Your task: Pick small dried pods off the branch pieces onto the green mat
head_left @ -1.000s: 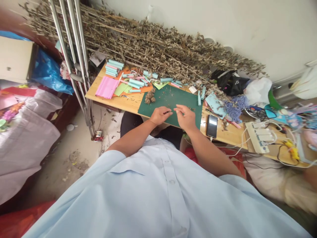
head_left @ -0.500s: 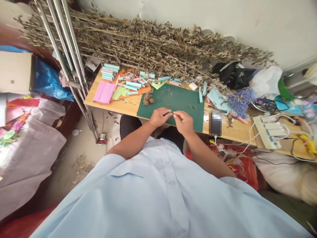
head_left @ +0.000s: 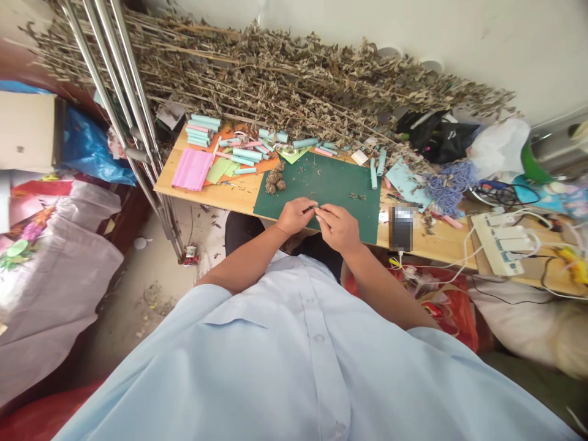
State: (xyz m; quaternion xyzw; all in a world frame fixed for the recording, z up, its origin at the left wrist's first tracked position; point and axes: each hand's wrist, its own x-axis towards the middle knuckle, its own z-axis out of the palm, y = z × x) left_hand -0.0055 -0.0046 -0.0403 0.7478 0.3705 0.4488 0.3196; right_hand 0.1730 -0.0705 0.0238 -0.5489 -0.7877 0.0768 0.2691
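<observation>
Taking the meeting fingertips as the clock's centre, has a long heap of dried stems (head_left: 294,73) at twelve, along the back of a wooden table (head_left: 225,197). Has on that table a green mat (head_left: 331,177), spreading mostly from eleven to three. Holds the right hand (head_left: 340,226) at four and the left hand (head_left: 296,217) at eight, each with thumb and forefinger pressed into a pinch; cannot tell how the other fingers lie. Has a blurred phone (head_left: 401,233) between three and four, knobbly brown clumps (head_left: 274,179) on the mat at ten. Pinches between both sets of fingertips a small dark piece (head_left: 311,207), over the mat's near part. Seems to run its long axis from nine towards three; cannot tell which end is the tip.
</observation>
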